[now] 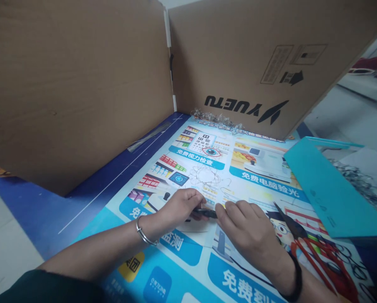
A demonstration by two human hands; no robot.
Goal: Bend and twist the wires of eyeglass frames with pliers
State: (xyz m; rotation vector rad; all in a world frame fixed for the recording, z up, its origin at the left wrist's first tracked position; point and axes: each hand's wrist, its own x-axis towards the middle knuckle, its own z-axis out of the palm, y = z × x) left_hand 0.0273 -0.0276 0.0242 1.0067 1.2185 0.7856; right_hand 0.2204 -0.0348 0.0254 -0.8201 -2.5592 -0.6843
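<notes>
My left hand point(184, 206), with a silver bangle at the wrist, is closed in a pinch near the middle of the printed sheet. A thin wire seems to show at its fingertips, mostly hidden. My right hand point(247, 229), wearing a black wristband, is wrapped round dark pliers point(208, 213). Their jaws point left and meet the fingers of my left hand; the handles are hidden in my right palm. Just beyond the hands lies a loose ring of thin wires point(205, 176), with a short curved piece to its right.
Tall cardboard panels point(81, 84) stand at the left and back. A heap of clear and silvery bits point(218, 118) lies along the back panel. To the right are a turquoise box point(333, 193) holding tangled metal wire pieces point(362, 179), and red-handled scissors point(314, 256).
</notes>
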